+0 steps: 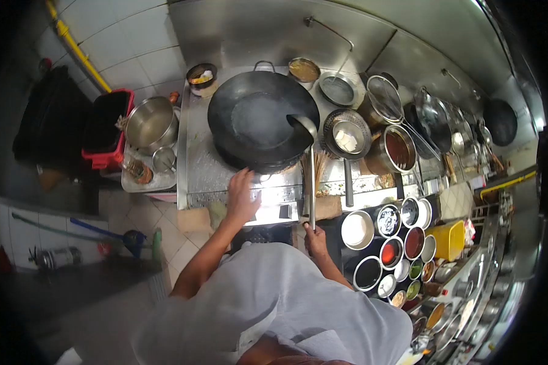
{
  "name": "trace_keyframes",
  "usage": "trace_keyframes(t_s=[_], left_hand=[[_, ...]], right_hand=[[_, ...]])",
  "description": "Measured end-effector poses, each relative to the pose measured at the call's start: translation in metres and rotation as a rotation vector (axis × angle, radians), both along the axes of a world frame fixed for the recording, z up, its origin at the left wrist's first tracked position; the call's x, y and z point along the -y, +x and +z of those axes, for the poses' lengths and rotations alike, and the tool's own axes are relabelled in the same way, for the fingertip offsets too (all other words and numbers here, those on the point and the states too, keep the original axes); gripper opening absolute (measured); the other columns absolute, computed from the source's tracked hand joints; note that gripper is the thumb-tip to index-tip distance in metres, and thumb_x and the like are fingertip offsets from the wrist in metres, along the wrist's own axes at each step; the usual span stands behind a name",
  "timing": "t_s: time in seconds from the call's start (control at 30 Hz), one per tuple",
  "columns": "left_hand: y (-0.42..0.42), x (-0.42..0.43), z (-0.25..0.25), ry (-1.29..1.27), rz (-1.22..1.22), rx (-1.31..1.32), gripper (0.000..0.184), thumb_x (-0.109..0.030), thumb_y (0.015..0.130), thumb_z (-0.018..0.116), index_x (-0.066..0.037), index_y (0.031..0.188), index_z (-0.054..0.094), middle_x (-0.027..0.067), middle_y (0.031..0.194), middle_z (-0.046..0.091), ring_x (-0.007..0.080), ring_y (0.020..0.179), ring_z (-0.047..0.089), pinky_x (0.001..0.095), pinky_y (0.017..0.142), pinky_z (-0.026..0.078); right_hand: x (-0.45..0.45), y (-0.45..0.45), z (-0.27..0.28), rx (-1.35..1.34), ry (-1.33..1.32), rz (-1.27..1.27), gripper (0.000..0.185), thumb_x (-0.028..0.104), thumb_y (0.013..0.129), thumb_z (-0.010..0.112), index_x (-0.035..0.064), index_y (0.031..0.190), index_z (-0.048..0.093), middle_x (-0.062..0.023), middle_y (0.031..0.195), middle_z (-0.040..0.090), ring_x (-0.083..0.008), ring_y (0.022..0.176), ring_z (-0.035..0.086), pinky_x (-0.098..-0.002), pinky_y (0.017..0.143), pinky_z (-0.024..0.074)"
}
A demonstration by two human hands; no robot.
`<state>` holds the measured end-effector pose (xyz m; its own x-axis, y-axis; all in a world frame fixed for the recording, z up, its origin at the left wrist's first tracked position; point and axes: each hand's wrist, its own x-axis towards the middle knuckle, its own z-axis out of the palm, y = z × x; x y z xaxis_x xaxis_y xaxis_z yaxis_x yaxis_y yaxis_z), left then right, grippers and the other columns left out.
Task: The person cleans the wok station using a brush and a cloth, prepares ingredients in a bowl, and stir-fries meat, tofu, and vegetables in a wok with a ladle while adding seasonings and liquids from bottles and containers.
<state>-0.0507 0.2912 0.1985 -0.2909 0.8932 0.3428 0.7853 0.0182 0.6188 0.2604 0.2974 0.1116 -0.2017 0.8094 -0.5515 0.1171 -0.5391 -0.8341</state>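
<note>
A restaurant kitchen, viewed from above the range: a stainless-steel splashback (pixel 243 36) stands behind a wet steel range top (pixel 195 158), with round seasoning tubs (pixel 368 257) grouped at the person's right and a metal stockpot (pixel 153 121) at the left. The large carbon-steel wok (pixel 259 115) sits upright on the range, directly in front of the person; a pale sheen marks its base, though whether this is liquid cannot be told.

The principal tool is a long-handled ladle (pixel 312 182). Its long axis runs almost straight forward from the person's body, along the right side of the wok; the bowl lies at the far end, inside the wok's right rim and turned toward its centre. Contact between bowl and wok wall cannot be confirmed.

The right hand (pixel 315 240) is closed about the near end of the handle. The left hand (pixel 242 198) appears unladen, fingers loosely extended toward the wok's near rim; whether the fingertips touch it cannot be told.

The stage shown is, by judgement, work at the wok with ladle ready. A stroke from this pose calls for a firm right grip and clearance from the perforated strainer (pixel 365 137) just beside.
</note>
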Motion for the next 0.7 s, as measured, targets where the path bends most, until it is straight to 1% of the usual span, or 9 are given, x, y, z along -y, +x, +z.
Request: trace_keyframes(t_s=[0.13,0.2,0.3,0.33,0.43,0.5,0.53,0.67,0.7], left_hand=[[-0.038,0.085,-0.08,-0.321,0.487,-0.114,0.089,-0.032,0.078,0.077,0.007,0.144,0.033,0.0313,0.145,0.036,0.0452,0.135,0.034,0.0535,0.114,0.027],[-0.057,0.123,-0.126,-0.441,0.559,-0.074,0.099,-0.043,0.078,0.078,0.008,0.147,0.028,0.0325,0.147,0.033,0.0459,0.137,0.03,0.0546,0.114,0.025],[-0.055,0.145,-0.146,-0.546,0.622,0.163,0.097,-0.046,0.077,0.078,0.007,0.144,0.033,0.031,0.14,0.04,0.0459,0.131,0.036,0.0574,0.11,0.029],[-0.056,0.147,-0.15,-0.545,0.626,0.162,0.097,-0.046,0.077,0.078,0.007,0.144,0.033,0.031,0.14,0.04,0.0459,0.131,0.036,0.0574,0.11,0.029],[-0.041,0.138,-0.153,-0.524,0.549,0.359,0.091,-0.049,0.075,0.078,0.004,0.139,0.04,0.0275,0.127,0.047,0.0442,0.123,0.044,0.0588,0.103,0.036],[-0.026,0.125,-0.143,-0.61,0.628,0.131,0.08,-0.047,0.074,0.077,0.001,0.13,0.047,0.0233,0.119,0.05,0.0427,0.116,0.048,0.0582,0.097,0.04],[-0.023,0.118,-0.142,-0.612,0.635,0.131,0.08,-0.047,0.074,0.077,0.001,0.13,0.047,0.0233,0.119,0.05,0.0427,0.116,0.048,0.0582,0.097,0.04],[-0.025,0.098,-0.136,-0.752,0.789,0.122,0.072,-0.041,0.073,0.076,0.0,0.126,0.05,0.0219,0.121,0.053,0.0436,0.117,0.05,0.0577,0.097,0.04],[-0.027,0.098,-0.136,-0.794,0.809,0.128,0.068,-0.039,0.073,0.075,0.001,0.123,0.051,0.0219,0.12,0.055,0.044,0.116,0.051,0.0577,0.097,0.041]], right_hand=[[-0.045,-0.014,0.038,0.0,0.2,-0.01,0.022,0.022,0.095,0.064,0.006,0.091,0.049,0.0014,0.055,0.045,-0.0089,0.041,0.042,-0.0268,0.038,0.0357],[-0.083,-0.023,0.063,-0.039,0.233,-0.007,0.017,0.017,0.097,0.058,0.0072,0.09,0.047,0.001,0.061,0.047,-0.0094,0.047,0.045,-0.0256,0.043,0.0397],[-0.141,-0.039,0.088,-0.06,0.256,-0.115,0.034,0.027,0.1,0.057,0.0078,0.127,0.045,0.0,0.066,0.047,-0.0098,0.049,0.047,-0.0249,0.043,0.0413],[-0.17,-0.036,0.08,0.118,0.359,-0.106,0.034,0.027,0.1,0.056,0.0079,0.127,0.044,-0.0003,0.067,0.047,-0.0096,0.048,0.047,-0.0255,0.041,0.0413],[-0.271,-0.026,0.069,0.099,0.412,-0.089,0.03,0.016,0.096,0.055,0.0051,0.122,0.047,-0.0013,0.065,0.047,-0.0111,0.046,0.048,-0.0274,0.036,0.0411],[-0.346,-0.017,0.048,0.229,0.393,-0.082,0.033,0.008,0.09,0.053,0.0025,0.122,0.048,-0.0038,0.064,0.05,-0.015,0.043,0.047,-0.0315,0.036,0.0423],[-0.366,-0.019,0.06,0.176,0.368,-0.113,0.027,0.008,0.09,0.053,-0.0025,0.115,0.051,-0.0038,0.062,0.049,-0.0159,0.043,0.048,-0.0325,0.037,0.0425],[-0.448,-0.019,0.064,0.235,0.34,0.003,0.018,0.007,0.091,0.052,-0.005,0.103,0.053,-0.0036,0.06,0.049,-0.0156,0.044,0.049,-0.0324,0.038,0.043],[-0.463,-0.018,0.062,0.023,0.128,-0.045,0.015,0.007,0.092,0.05,-0.0053,0.099,0.052,-0.0027,0.058,0.047,-0.0144,0.044,0.047,-0.0303,0.038,0.0428]])
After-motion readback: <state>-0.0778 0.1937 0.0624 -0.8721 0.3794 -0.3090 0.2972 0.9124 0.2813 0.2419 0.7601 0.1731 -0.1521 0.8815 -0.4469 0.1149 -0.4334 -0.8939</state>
